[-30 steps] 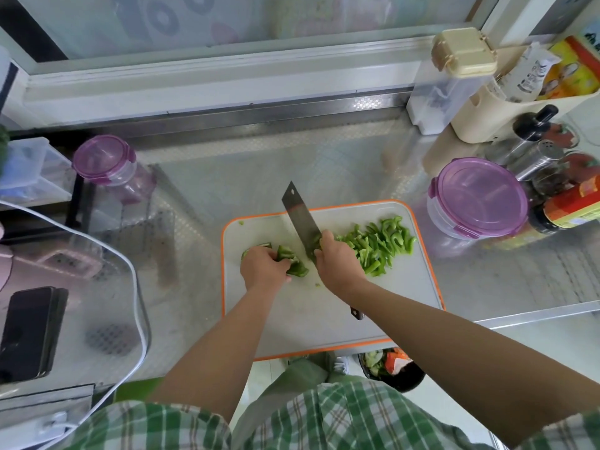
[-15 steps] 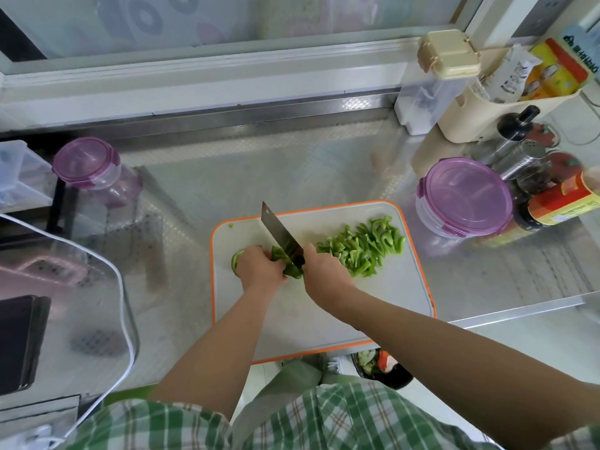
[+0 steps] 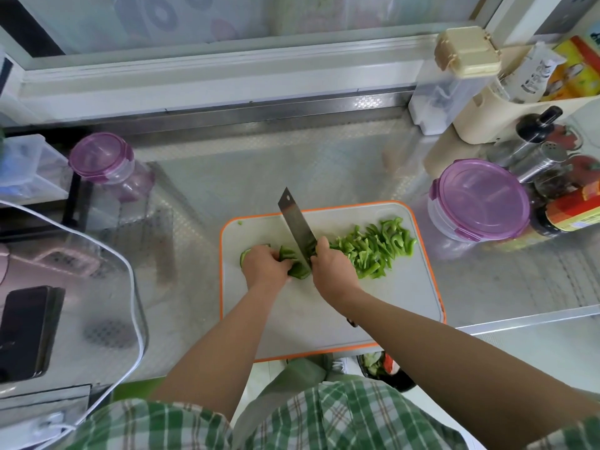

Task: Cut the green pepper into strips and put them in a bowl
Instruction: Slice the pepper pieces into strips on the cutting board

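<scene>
A white cutting board with an orange rim [image 3: 324,316] lies on the steel counter. My left hand [image 3: 263,266] holds down the uncut piece of green pepper [image 3: 293,261] with curled fingers. My right hand [image 3: 334,271] grips the handle of a cleaver [image 3: 297,227]; its blade stands on the pepper just right of my left fingers, tip pointing away from me. A heap of cut pepper strips [image 3: 376,246] lies on the board's far right part. No open bowl is in view.
A round container with a purple lid [image 3: 480,199] sits right of the board, with bottles and shakers [image 3: 552,164] behind it. A purple-lidded jar [image 3: 104,160] stands far left. A phone [image 3: 26,329] and white cable [image 3: 130,287] lie at left. The counter edge runs below the board.
The cleaver has shifted slightly left along the pepper toward my left hand, chopping on. The strip heap and both hands stay in much the same place on the board.
</scene>
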`<state>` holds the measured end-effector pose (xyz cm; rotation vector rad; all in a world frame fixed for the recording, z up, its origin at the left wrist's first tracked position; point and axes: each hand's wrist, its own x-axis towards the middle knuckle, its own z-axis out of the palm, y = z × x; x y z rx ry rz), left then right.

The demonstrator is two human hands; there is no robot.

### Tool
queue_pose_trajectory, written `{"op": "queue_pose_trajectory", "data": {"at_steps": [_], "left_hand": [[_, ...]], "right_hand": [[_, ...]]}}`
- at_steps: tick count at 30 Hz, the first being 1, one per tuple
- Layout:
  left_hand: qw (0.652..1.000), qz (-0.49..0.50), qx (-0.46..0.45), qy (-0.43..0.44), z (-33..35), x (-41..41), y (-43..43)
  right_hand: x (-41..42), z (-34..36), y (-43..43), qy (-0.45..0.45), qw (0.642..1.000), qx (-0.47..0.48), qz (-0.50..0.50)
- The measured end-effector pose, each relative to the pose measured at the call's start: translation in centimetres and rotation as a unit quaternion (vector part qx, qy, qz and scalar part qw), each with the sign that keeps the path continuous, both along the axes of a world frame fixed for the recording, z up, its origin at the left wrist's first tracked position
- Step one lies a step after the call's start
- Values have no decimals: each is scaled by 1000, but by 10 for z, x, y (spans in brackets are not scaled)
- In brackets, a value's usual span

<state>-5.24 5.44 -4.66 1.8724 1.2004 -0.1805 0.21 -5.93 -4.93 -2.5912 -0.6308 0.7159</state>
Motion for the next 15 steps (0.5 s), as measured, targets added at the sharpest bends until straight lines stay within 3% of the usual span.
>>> {"op": "queue_pose_trajectory", "data": {"at_steps": [6, 15], "left_hand": [[1000, 8, -6, -20, 6, 3, -4], [999, -9, 33, 12, -3, 9, -7]], "right_hand": [[8, 18, -14, -5, 999, 31, 36], [-4, 18, -8, -17, 996, -48, 71]]}}
